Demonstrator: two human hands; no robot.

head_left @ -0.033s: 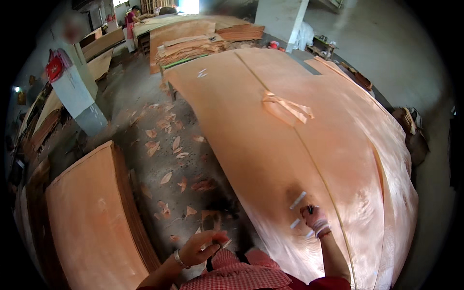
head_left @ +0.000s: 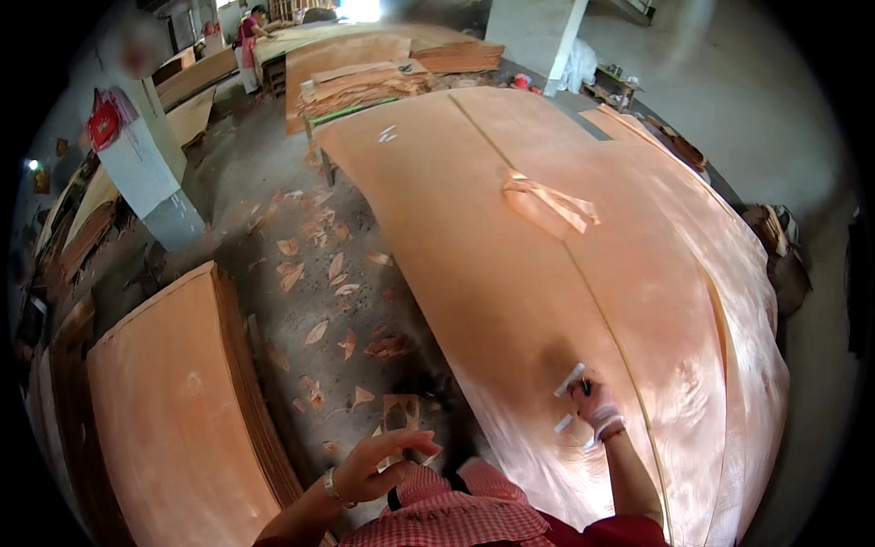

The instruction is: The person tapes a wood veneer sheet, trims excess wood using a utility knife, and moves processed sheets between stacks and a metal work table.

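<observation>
My right hand [head_left: 597, 407], in a pale fingerless covering, is closed around a small dark tool [head_left: 585, 387] whose shape is mostly hidden. It rests on a large sheet of orange-brown wood veneer [head_left: 510, 301], beside a white strip of tape [head_left: 570, 377]. A second short white strip [head_left: 563, 423] lies just below, and another is partly covered by the wrist. My left hand [head_left: 383, 463] hovers off the sheet's near left edge, over my checked apron [head_left: 447, 527]. Its fingers reach forward with the thumb apart; a thin pale sliver shows by the fingertips.
A long dark seam line runs along the sheet, with a crumpled veneer strip [head_left: 551, 202] on it. A veneer stack [head_left: 173, 392] stands at the left. Scraps [head_left: 316, 332] litter the floor between. Another person [head_left: 248, 50] works far back; a pillar [head_left: 141, 173] stands left.
My right hand has shifted slightly away from me, against the upper tape strip. My left hand's fingers have straightened a little. The whole view has moved slightly.
</observation>
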